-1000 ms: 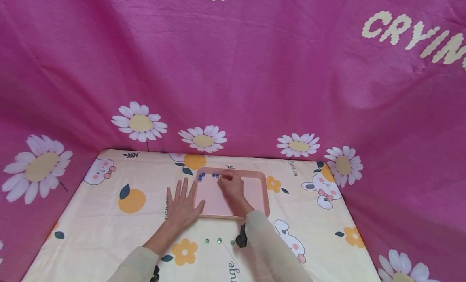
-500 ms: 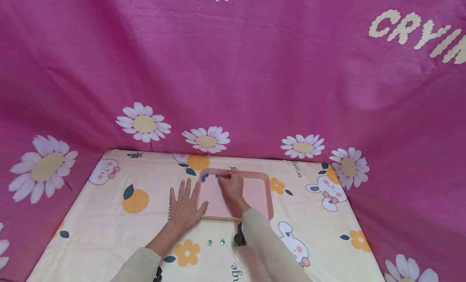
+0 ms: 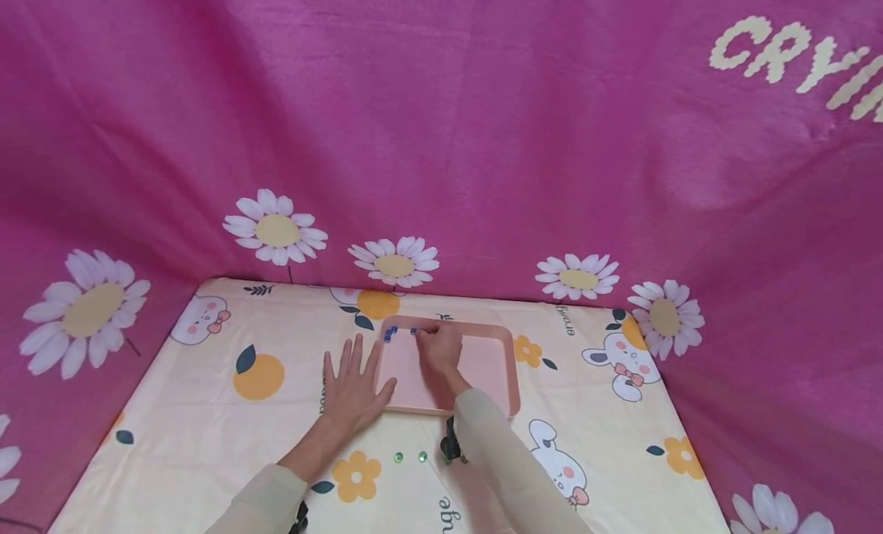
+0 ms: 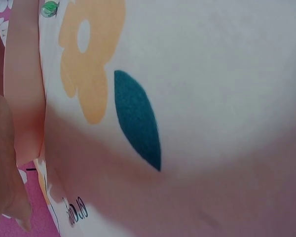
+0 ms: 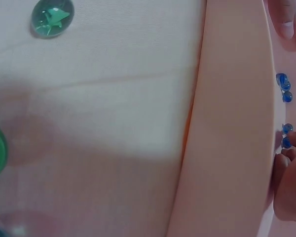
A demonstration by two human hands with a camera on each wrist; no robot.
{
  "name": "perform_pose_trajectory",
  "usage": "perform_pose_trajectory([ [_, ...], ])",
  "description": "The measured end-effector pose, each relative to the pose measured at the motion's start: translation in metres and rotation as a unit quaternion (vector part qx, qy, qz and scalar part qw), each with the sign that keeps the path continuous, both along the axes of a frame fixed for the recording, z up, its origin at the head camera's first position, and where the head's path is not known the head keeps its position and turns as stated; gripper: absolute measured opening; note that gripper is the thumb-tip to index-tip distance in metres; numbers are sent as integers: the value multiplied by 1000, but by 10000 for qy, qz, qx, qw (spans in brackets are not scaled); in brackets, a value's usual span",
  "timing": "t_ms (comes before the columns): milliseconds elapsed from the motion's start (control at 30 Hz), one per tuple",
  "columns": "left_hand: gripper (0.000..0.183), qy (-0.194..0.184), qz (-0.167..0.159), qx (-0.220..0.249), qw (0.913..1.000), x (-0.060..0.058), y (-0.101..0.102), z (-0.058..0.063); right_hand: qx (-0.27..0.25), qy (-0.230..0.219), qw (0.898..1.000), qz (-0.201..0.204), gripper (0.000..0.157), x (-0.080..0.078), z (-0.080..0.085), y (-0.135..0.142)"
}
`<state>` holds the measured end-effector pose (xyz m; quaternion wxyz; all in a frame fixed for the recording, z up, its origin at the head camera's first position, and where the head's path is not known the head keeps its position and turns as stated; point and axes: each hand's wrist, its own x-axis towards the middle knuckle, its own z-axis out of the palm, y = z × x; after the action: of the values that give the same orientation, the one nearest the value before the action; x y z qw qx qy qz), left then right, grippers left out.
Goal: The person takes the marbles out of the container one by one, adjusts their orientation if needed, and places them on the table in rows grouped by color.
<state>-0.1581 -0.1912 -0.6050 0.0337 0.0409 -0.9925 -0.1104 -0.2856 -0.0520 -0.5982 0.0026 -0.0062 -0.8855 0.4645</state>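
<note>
My right hand [image 3: 441, 348] reaches over the pink tray [image 3: 513, 373], fingers curled and thumb and fingertip around a blue marble [image 5: 286, 142] near the far wall. Right beside that fingertip sits another blue marble [image 5: 287, 128]. Farther left, in the tray's far left corner, a small cluster of blue marbles [image 3: 389, 334] lies together. My left hand [image 3: 352, 392] is spread with straight fingers at the tray's left rim, its thumb over the front left corner. The left wrist view catches only part of a hand [image 4: 2, 163] at its left edge.
Green marbles lie on the patterned cloth [image 3: 172, 411] in front of the tray: one green marble [image 3: 398, 457], another green marble [image 3: 423, 457], and more beside the right wrist's black camera [image 3: 451, 442]. A pink curtain [image 3: 441, 135] stands behind the table.
The right hand has shifted slightly left along the tray's far wall, its fingertips now covering one of the two blue marbles there. The left hand stays put. The head view has turned slightly.
</note>
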Motion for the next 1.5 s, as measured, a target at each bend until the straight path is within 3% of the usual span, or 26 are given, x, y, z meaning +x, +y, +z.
perform_pose_trajectory([
  [267,82,73,-19,-11,10000,-2,3,1,133,128,9996,-191,6,-5,-4,3],
  [567,82,-40,10,-87,10000,-2,-2,1,-953,-764,9908,-582,8,9,7,10],
  [867,84,-117,-16,-83,9999,-2,1,0,-1467,-706,9854,-492,11,21,10,45],
  [1000,84,-166,-9,-81,9998,-2,2,0,-1947,-922,9760,-316,13,31,19,66],
  [1233,83,-93,18,-51,9999,-1,1,2,-1578,-769,9843,181,13,54,34,100],
  [1400,84,-84,9,-12,10000,0,1,3,-1884,-699,9771,701,17,79,40,110],
  [1500,83,-74,2,5,10000,0,1,3,-1798,-672,9745,1158,19,97,42,112],
])
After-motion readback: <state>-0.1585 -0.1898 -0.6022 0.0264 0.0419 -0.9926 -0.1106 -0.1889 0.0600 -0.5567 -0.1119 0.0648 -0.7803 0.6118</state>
